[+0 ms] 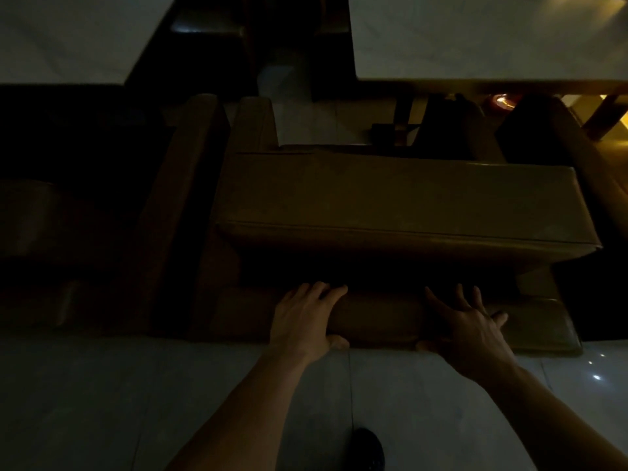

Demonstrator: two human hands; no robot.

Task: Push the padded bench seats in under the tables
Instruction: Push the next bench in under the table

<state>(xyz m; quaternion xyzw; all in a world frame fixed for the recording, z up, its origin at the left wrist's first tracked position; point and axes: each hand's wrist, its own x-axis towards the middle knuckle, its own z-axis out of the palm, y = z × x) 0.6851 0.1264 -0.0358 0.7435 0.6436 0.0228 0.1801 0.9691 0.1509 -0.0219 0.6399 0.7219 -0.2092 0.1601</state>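
**Technician A:** Which step is in hand?

**Technician B:** A push is being set up on the padded bench (404,198). Its backrest top (390,319) is met by both hands from the aisle side. The left hand (307,314) is laid over the rail left of centre, with the fingers draped across the top and the thumb tucked under the near edge, so the rail is grasped. The right hand (470,329) is placed right of centre with the fingers spread and fairly straight, pressed flat rather than clenched.

**Technician A:** Where is the bench located?

**Technician B:** The seat cushion is seen beyond the hands, parallel to the near edge of the right table (492,39). That edge is not yet covered by the seat; a strip of floor (306,124) is visible between them. The step is judged as barely begun.

**Technician A:** What is called for next?

**Technician B:** An even forward push is required from both hands, so that the bench is kept square to the table edge. The table legs (404,113) beyond the seat are to be watched, as a skewed bench could be caught there. A second bench (190,198) stands just beside it on the left, near the left table (68,35).

**Technician A:** Is any writing to be recorded?

**Technician B:** None can be read. The scene is dim, and no brand or label is made out.
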